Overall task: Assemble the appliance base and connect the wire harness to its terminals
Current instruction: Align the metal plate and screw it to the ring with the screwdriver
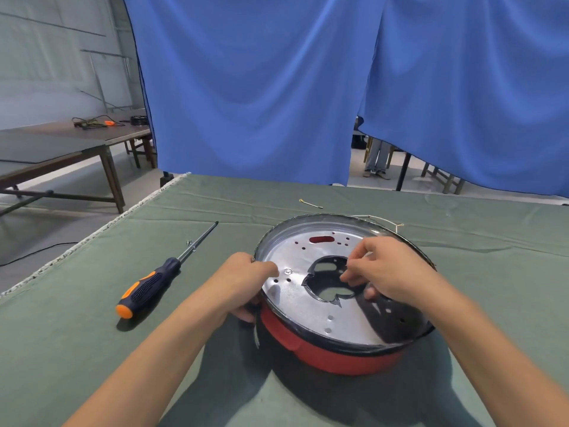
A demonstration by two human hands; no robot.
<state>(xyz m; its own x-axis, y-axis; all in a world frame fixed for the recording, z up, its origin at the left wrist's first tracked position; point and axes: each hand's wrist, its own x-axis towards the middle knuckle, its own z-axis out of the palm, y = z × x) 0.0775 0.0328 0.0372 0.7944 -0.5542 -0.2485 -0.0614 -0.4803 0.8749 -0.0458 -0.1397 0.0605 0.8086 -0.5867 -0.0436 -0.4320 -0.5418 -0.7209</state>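
A round appliance base [326,349] with a red lower body stands on the green cloth. Inside it lies a shiny metal plate [308,306] with small holes and a jagged central cut-out. My left hand [249,282] grips the left rim of the base, thumb lying on the plate beside a small screw [288,270]. My right hand [381,272] hovers over the cut-out with its fingertips pinched together; what it pinches is too small to make out. A thin pale wire [385,221] runs behind the far rim. A short yellow wire [310,204] lies further back.
A screwdriver [154,282] with a black and orange handle lies left of the base, with small screws [190,245] by its shaft. The table's left edge [92,238] runs diagonally. Blue curtains [261,87] hang behind, and another table [61,149] stands far left.
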